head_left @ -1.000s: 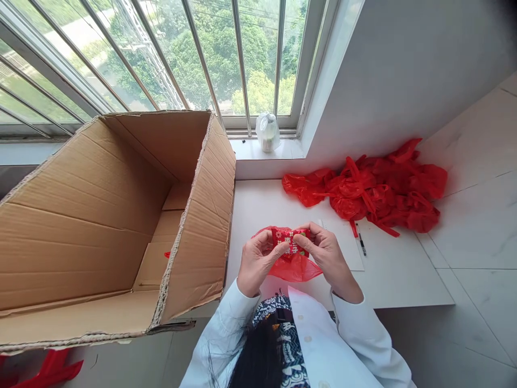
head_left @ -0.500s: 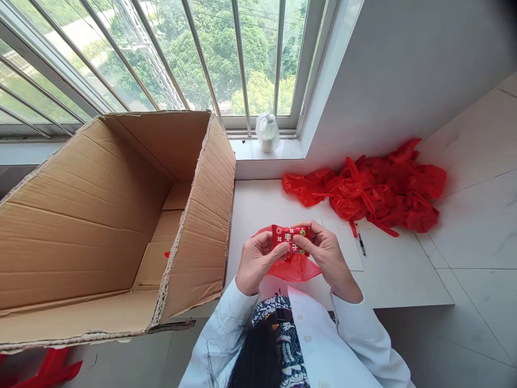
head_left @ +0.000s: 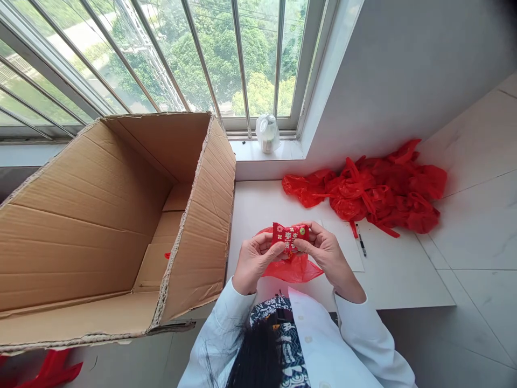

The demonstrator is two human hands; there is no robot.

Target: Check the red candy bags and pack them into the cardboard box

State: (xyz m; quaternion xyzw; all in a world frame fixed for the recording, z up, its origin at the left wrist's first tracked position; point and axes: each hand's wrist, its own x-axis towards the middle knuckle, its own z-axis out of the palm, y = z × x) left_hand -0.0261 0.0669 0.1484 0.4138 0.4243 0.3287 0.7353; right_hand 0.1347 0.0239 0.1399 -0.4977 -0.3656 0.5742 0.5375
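Hands are meeting over the near edge of the white table (head_left: 404, 280), and both are gripping the same small red printed packet (head_left: 290, 237). Left hand (head_left: 253, 262) is curling round the packet's left end, thumb pressing on its front, fingers tucked behind. Right hand (head_left: 328, 253) is pinching the right end, thumb laid across the front and fingers closing in from the far side. Neither hand is holding anything else that can be made out, though a thin red plastic bag (head_left: 291, 268) is hanging just under the packet, touching it and brushing both palms; whether the fingers are gripping that film too cannot be told. Packet is sitting upright between the thumbs, white characters and small flower marks facing up at the camera.

Just right of the packet, a white sheet of paper (head_left: 347, 248) is lying flat on the table, with a pen (head_left: 361, 240) resting at its right edge. Farther right of the packet and beyond it, a heap of crumpled red plastic bags (head_left: 371, 188) is sprawling against the wall. Left of the packet, a big open cardboard box (head_left: 121, 215) is standing well clear. Straight beyond the packet, a small knotted clear bag (head_left: 267, 131) is sitting on the windowsill (head_left: 283, 151).
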